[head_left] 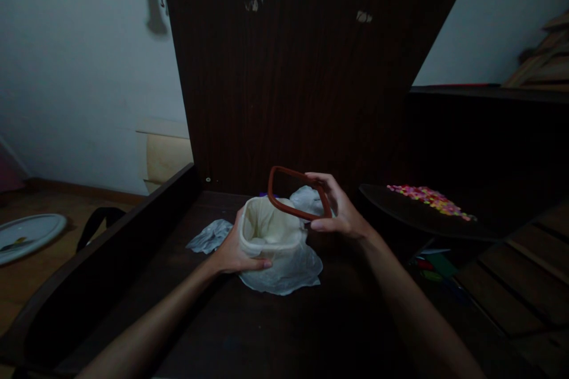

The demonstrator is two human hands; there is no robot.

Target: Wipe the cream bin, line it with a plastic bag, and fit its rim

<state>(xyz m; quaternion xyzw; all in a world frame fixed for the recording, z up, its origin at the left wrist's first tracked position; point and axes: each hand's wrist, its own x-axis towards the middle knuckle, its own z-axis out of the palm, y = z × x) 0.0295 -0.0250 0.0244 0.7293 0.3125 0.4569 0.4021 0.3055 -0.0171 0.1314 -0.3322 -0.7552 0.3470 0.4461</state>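
Note:
A small square bin (271, 246) stands on the dark wooden surface, lined with a whitish plastic bag (284, 275) that is folded over its rim and hangs down outside. My left hand (235, 249) is closed around the bin's left side, thumb across the front over the bag. In my right hand (335, 207) is a reddish-brown square rim ring (296, 212), gripped at its right side between thumb and fingers. The ring is tilted above the bin's right back edge. Whether it touches the bag I cannot tell.
A crumpled plastic bag (210, 235) lies left of the bin, and another pale bag (306, 200) lies behind it. A dark raised board (111, 243) edges the left side. Colourful small pieces (433, 200) rest on a curved shelf (391, 213) at right. A tall dark panel (293, 83) stands behind.

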